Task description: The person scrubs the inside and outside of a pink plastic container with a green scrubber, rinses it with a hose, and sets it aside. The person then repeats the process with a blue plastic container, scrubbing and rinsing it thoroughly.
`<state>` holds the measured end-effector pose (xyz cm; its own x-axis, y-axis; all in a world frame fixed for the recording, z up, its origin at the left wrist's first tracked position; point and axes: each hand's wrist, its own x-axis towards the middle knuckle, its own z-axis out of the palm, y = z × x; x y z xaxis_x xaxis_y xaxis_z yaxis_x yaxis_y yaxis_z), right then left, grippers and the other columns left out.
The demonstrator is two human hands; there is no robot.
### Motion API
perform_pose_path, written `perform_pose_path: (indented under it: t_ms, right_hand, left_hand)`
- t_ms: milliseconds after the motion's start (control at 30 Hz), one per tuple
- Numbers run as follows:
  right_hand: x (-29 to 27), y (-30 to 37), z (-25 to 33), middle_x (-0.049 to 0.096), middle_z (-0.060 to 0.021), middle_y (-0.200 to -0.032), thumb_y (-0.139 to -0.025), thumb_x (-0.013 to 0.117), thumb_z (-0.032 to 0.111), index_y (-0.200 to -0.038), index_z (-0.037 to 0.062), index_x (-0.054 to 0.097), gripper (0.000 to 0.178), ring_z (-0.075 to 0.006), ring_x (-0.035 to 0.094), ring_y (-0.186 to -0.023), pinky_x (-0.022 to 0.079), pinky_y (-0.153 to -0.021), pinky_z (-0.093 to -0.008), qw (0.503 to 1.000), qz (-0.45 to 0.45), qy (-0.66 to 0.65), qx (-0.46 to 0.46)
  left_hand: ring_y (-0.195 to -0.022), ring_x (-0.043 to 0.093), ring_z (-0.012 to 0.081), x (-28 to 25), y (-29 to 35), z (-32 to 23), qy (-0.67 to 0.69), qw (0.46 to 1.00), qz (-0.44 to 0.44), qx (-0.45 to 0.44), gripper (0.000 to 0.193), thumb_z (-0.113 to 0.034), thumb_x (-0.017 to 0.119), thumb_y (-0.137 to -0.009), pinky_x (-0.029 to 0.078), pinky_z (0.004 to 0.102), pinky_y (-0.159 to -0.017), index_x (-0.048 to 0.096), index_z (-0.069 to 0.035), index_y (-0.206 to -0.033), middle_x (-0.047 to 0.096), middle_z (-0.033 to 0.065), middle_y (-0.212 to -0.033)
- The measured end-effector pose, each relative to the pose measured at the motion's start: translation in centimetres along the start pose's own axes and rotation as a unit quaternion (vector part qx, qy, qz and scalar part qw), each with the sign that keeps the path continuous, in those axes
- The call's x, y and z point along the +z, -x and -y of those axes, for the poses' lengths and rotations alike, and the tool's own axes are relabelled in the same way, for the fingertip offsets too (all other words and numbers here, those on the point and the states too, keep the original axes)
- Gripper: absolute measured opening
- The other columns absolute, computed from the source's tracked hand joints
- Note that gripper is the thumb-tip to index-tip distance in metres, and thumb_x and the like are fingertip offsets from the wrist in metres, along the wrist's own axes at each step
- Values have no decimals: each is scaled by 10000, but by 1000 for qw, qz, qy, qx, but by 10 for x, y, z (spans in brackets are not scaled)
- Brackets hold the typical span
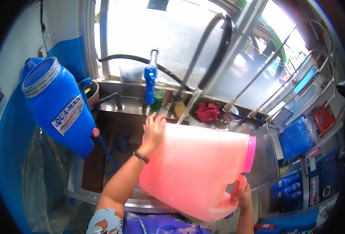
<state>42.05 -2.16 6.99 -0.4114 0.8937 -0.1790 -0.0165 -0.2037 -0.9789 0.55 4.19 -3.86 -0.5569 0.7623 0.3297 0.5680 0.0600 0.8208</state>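
Observation:
A large translucent pink water jug (195, 167) lies tilted on its side over the steel sink (98, 156), its neck with a bright pink rim pointing right. Curled round the jug's handle at the lower right is my right hand (242, 194). My left hand (153, 134), with a dark bracelet at the wrist, rests against the jug's upper left end, fingers stretched out. From a black gooseneck faucet (218, 54) a stream of water (189, 106) runs down onto the jug's upper side. What the jug holds, if anything, cannot be told.
Left of the sink hangs a big blue container (59, 101) with a red-capped spout. Along the back ledge stand a blue spray handle (150, 76), a green bottle (158, 95) and a crumpled red cloth (207, 112). Metal pipes (266, 66) rise at the right.

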Motion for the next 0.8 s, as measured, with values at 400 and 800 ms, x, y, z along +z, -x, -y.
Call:
perform_pose_path:
  t_ms: [400,800]
  right_hand:
    - [-57,-35,-83,599,-61,-775,-964,614,272,-1112,69,508,272,-152,600,-528,530,-483,-297,982,-184,-31,27]
    - [-86,-246,-100,502,-277,-1234,-764,721,247,-1235,42,585,531,-443,519,-1144,432,-975,-503,795,-20,588,-147]
  left_hand:
    - [-866,685,302,-8,-86,-10,-243,868,431,21,328,-349,774,-692,532,389,-775,748,-63,-852,724,144,-884]
    - [-680,636,183,-74,-80,10,-229,864,444,-66,169,-212,740,-692,502,323,-642,724,-52,-740,685,104,-705]
